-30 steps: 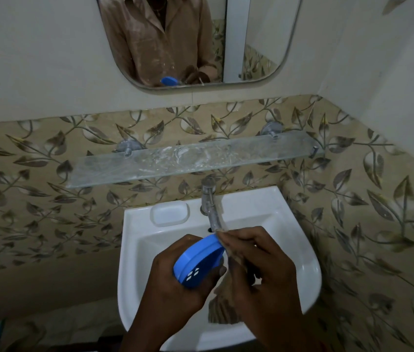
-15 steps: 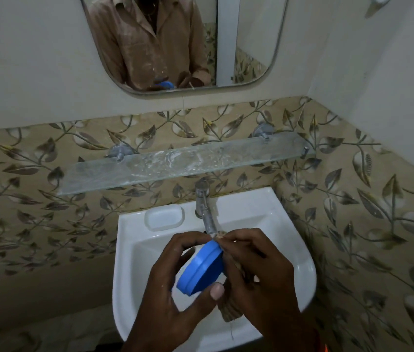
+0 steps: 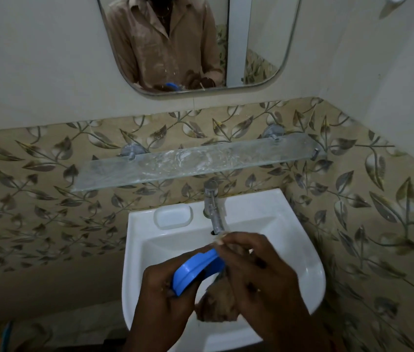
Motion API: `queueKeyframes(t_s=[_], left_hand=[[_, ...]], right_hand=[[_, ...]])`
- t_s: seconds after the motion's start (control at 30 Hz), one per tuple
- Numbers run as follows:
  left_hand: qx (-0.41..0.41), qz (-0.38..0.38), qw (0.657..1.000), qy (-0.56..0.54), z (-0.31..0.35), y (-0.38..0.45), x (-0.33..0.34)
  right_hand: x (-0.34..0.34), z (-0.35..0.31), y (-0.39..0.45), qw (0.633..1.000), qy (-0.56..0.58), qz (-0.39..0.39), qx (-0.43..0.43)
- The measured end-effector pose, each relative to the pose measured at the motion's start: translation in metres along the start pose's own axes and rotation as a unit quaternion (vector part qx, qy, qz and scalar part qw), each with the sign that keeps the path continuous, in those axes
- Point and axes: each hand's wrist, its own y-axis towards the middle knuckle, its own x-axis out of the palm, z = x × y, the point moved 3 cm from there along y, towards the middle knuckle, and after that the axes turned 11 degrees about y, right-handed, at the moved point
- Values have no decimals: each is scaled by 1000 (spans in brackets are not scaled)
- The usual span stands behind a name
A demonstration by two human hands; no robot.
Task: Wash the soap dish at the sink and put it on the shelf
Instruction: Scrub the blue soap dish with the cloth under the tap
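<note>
Blue plastic soap dish [image 3: 195,270] sits tilted on edge over the sink [image 3: 310,275], left hand [image 3: 165,298] curled round its lower rim, right hand [image 3: 256,273] just beside it w/ fingers bent on a brownish scrub pad [image 3: 216,308] hanging below, tap [image 3: 213,209] just beyond the knuckles. Looks like the wash step, scrubbing under the spout; next move prob calls for a rinse, then a lift up to the glass shelf [image 3: 195,161] above the hands. Count: one dish, one pad, one tap, one shelf, two hands.
</note>
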Motion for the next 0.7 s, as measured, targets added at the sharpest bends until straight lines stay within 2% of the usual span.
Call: queueKeyframes(t_s=[0.07,0.13,0.3,0.53,0.7], left_hand=[[9,0,1000,16,1,1,0],[10,-1,1000,12,2,1,2],[30,21,999,7,5,1,1],[9,26,999,46,2,-3,-1],[10,13,1000,23,3,-3,4]], right_hand=[[-5,11,-2,999,-5,30,32],[3,5,-7,999,6,51,20],[15,-16,-8,997,69,7,-31],[-5,16,-4,997,3,42,59],[16,-11,-12,1000,18,20,5]])
